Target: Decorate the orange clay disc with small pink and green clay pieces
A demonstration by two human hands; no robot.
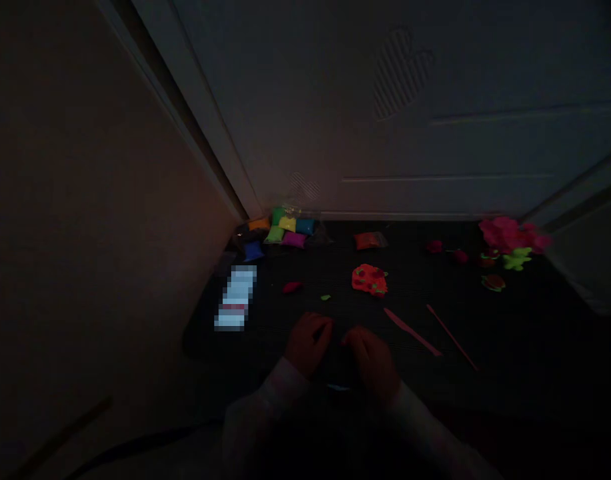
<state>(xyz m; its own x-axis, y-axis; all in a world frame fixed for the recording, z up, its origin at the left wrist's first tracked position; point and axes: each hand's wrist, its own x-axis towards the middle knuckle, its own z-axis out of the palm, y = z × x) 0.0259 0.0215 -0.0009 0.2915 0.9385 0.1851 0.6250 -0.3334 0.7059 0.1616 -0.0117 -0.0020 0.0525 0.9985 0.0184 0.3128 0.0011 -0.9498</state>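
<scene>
The left hand [309, 345] and the right hand [372, 360] are at the near side of the dark table [410, 293], side by side with a small gap between them. The fingers on both hands are bent. The tips of the left thumb and finger come close together, but it is too dark to tell if they pinch anything. I cannot tell if the right hand holds something either.

The small green bit [326, 297] lies on the table just past the left hand. The dark pink lump [292, 287] is to the left of it. The bright orange-red piece [369, 280] lies farther than the right hand, and it has darker red and green spots on top. The pink knife [412, 332] lies slanted to the right of the right hand, and the thin pink stick [452, 337] is to the right of the knife.

On the left is a bright strip [236, 298], blurred into squares. Past it, at the far left, are little colored packs [288, 225] in a heap, with a blue pack [253, 251] at the near side. An orange pack [368, 241] lies alone near the white wall [305, 120]. At the far right are two dark red balls [434, 247], a big pink flower [510, 235], a yellow-green shape [516, 259] and a small round piece [494, 283].
</scene>
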